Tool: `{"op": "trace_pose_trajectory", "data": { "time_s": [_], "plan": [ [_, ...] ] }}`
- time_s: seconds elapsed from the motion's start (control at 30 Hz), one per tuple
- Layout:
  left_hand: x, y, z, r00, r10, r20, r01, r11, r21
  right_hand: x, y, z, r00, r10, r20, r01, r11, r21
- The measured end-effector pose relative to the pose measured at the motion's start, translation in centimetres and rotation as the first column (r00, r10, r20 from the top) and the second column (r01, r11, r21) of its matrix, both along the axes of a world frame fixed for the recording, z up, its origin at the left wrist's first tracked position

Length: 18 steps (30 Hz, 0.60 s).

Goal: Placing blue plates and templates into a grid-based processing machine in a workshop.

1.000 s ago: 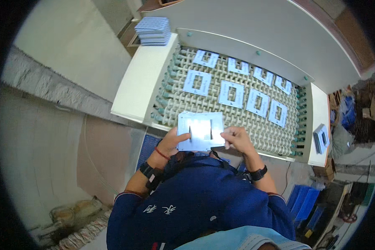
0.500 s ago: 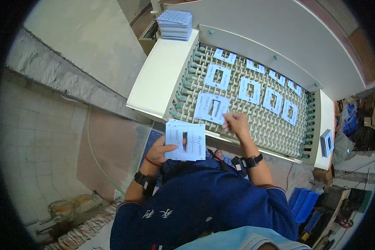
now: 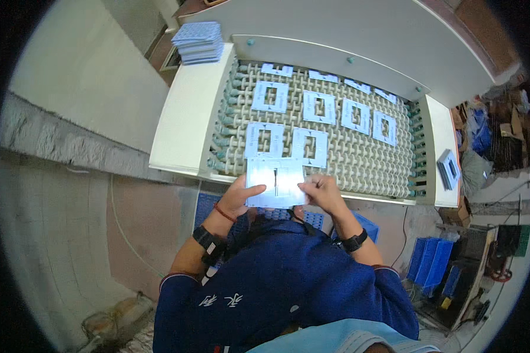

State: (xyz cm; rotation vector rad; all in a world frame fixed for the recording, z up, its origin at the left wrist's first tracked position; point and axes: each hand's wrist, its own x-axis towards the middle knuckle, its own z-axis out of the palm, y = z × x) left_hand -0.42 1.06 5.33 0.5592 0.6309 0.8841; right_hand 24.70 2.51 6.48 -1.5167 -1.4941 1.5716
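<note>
My left hand (image 3: 235,198) grips the left edge of a small stack of flat light-blue panels (image 3: 260,175), thumb on top. Each panel is rectangular, and a narrow slot runs through the middle of the top one. At the stack's right edge, my right hand (image 3: 324,193) pinches the panel edge between thumb and fingers. Just beyond the stack, two similar panels, a left one (image 3: 252,138) and a right one (image 3: 318,154), lie side by side on a roller conveyor (image 3: 365,165). Glare washes out part of the top panel.
More cut-out panels (image 3: 281,99) lie in rows farther back on the rollers, the farthest partly under a pale machine cover (image 3: 383,41). A tall panel stack (image 3: 199,44) stands on the left ledge, a small stack (image 3: 449,170) on the right one. Blue crates (image 3: 430,262) sit at lower right.
My right hand has left the conveyor and come back to the held stack. Two panels now lie apart in the near row. Panels on the rollers have shifted toward the cover; my view has turned slightly.
</note>
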Motion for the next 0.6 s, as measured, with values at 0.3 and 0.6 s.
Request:
{"op": "trace_pose_trajectory", "data": {
  "time_s": [0.3,0.6],
  "plan": [
    [1.8,0.5,1.6,0.955,-0.106,0.278,0.119,0.992,-0.032,15.2,4.5,-1.9,0.823,-0.454,0.341,0.334,0.873,0.356],
    [1.8,-0.4,1.2,0.996,0.091,-0.006,-0.091,0.996,-0.008,25.9,4.3,-1.1,0.566,-0.552,0.612,0.307,0.830,0.465]
  ]
}}
